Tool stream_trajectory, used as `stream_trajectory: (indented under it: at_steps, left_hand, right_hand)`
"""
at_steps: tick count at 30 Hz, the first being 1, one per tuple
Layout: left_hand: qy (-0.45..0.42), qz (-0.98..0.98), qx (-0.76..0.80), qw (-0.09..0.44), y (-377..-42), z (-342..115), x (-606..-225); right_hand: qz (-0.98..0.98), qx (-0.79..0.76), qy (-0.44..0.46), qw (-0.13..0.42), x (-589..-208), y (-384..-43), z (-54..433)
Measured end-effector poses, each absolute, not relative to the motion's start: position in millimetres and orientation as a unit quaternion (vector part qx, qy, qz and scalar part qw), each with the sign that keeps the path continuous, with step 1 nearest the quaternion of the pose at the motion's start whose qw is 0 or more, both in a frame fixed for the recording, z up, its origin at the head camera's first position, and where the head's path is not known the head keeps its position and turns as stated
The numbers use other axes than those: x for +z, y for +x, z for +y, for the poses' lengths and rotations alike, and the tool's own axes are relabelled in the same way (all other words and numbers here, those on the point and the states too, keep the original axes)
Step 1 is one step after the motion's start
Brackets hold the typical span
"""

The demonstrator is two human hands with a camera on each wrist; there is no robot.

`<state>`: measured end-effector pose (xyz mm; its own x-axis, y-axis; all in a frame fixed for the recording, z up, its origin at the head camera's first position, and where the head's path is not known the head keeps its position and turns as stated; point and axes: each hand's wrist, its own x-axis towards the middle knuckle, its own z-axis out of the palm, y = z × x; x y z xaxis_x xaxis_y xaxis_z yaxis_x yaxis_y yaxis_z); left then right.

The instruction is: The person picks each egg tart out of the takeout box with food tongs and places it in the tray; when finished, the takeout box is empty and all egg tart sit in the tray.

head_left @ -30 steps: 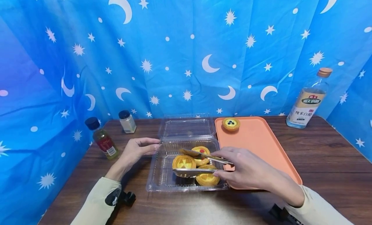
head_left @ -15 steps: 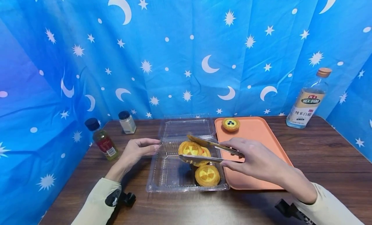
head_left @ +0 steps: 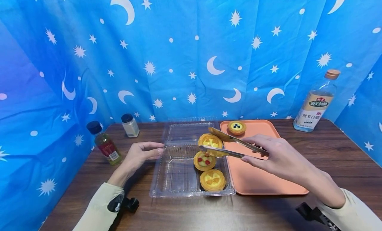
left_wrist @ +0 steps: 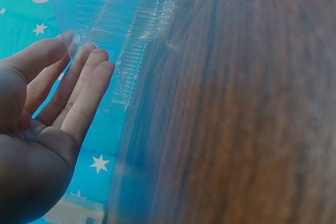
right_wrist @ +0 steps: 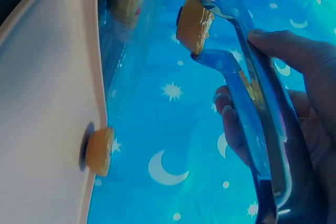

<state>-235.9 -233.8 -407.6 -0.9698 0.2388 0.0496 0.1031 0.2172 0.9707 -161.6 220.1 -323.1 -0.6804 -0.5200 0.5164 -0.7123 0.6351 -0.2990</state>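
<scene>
Over the clear container (head_left: pixel 173 181), a tart (head_left: pixel 210 140) hangs in tongs (head_left: pixel 231 138) left of my nearer right hand (head_left: pixel 276 154), which grips them, my left hand (head_left: pixel 140 157) pinching the rim (left_wrist: pixel 62 14).

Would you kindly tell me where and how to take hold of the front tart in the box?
The front tart lies topping up, so probably pinch its crust's left and right edges from above: the red-topped tart crowds its far side, while its left side stands free. The right wall of the box looks close.
</scene>
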Motion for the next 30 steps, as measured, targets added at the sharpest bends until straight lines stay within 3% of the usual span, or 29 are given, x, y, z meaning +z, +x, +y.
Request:
stream_trajectory:
  at_steps: [11, 30]
  left_hand:
    - [0.111, 0.78, 0.613, 0.054, -235.6, -234.4, -407.2]
    - [0.107, 0.782, 0.612, 0.053, -236.0, -233.2, -407.4]
  right_hand:
    - [-0.883, 0.249, 0.322, 0.233, -324.7, -169.8, 246.3]
    - [-0.923, 0.203, 0.212, 0.249, -328.7, -194.1, 287.1]
